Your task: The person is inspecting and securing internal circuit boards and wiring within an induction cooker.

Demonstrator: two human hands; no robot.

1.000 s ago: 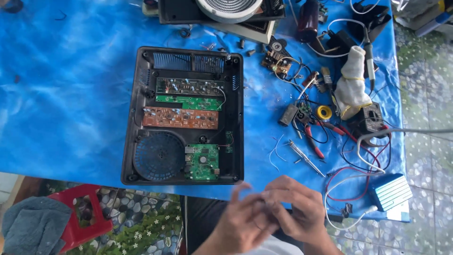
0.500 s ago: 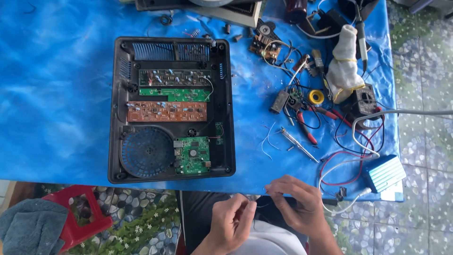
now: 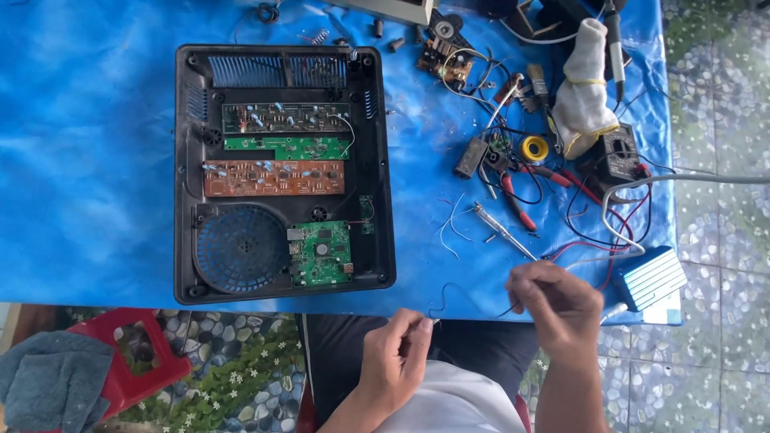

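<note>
1. A bench covered with a crinkled bright-blue plastic sheet (image 3: 80, 160) fills most of the view; below its near edge lies a floor of pebble-patterned tiles (image 3: 706, 345).
2. The left hand (image 3: 393, 357) and right hand (image 3: 557, 305) hover at the near edge, each with fingertips pressed together, pinching one end of a thin dark wire (image 3: 449, 293) that arcs between them over the sheet.
3. An opened black plastic appliance casing (image 3: 381, 160) lies mid-bench, with green and brown circuit boards and a round blue fan grille inside.
4. To the right sit red-handled pliers (image 3: 521, 212), a yellow tape roll (image 3: 534, 148), a white cloth bundle (image 3: 585, 88) and a ribbed blue metal box (image 3: 654, 277), just beside the right hand.
5. A red plastic stool (image 3: 128, 361) and grey cloth (image 3: 40, 385) rest on the floor, lower left.
</note>
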